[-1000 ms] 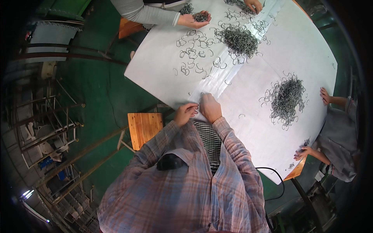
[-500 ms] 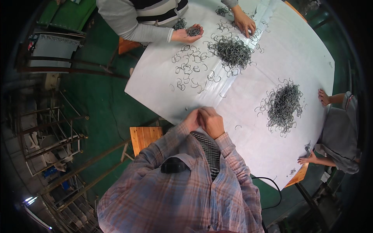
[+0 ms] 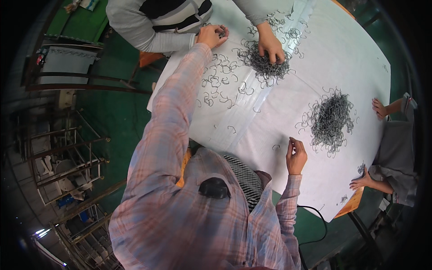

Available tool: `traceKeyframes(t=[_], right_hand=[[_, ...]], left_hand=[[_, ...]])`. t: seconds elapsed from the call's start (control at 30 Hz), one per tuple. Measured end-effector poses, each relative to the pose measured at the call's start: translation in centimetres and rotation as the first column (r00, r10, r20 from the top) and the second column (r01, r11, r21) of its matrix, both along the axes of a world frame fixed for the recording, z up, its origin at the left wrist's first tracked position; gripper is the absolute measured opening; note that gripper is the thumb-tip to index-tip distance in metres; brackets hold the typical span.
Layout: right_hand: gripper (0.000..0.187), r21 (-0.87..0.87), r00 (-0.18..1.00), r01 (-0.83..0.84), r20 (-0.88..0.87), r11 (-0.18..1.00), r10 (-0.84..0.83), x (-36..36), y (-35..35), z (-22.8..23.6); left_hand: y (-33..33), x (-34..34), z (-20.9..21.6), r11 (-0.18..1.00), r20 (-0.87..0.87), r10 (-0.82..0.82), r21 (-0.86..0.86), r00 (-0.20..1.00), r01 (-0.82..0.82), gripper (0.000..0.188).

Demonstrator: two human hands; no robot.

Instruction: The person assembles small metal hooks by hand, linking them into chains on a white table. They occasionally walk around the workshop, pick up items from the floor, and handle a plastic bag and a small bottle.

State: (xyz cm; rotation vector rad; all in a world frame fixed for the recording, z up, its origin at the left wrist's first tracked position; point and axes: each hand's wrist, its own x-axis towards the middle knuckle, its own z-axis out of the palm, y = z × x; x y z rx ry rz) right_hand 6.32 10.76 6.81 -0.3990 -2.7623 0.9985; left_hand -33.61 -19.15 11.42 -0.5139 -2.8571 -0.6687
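Note:
My left arm stretches far across the table to the co-worker's cupped hand, which my left hand largely covers. Its fingers curl round some dark C-shaped wire rings. My right hand is over the white table surface with thumb and fingers pinched together; anything between them is too small to make out. One loose ring lies just left of it. A dense ring pile sits beyond it to the right. The co-worker's other hand reaches into the far pile.
Scattered rings lie between my left sleeve and the far pile. Clear tape runs across the table. At the right edge another person's hands rest on the tabletop. A black cable hangs by the near edge.
My hands, together at the near edge before, have parted: the left has reached far to the co-worker's palm, the right has moved right. The co-worker's other hand has moved onto the far pile.

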Motion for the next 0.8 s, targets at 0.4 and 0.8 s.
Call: traceKeyframes(t=[0.4,0.8], right_hand=[[0.011,-0.024,0.998,0.052,0.025,0.998,-0.051,4.5,-1.5,-4.8],[0.006,0.042,0.987,0.136,-0.097,0.990,-0.131,2.9,-2.6,-7.3]], left_hand=[[-2.9,6.3,0.6,0.965,-0.060,-0.076,0.245,0.995,0.088,0.017],[-0.9,29.4,-8.2,0.926,0.495,-0.323,-0.013,0.807,0.378,0.010]])
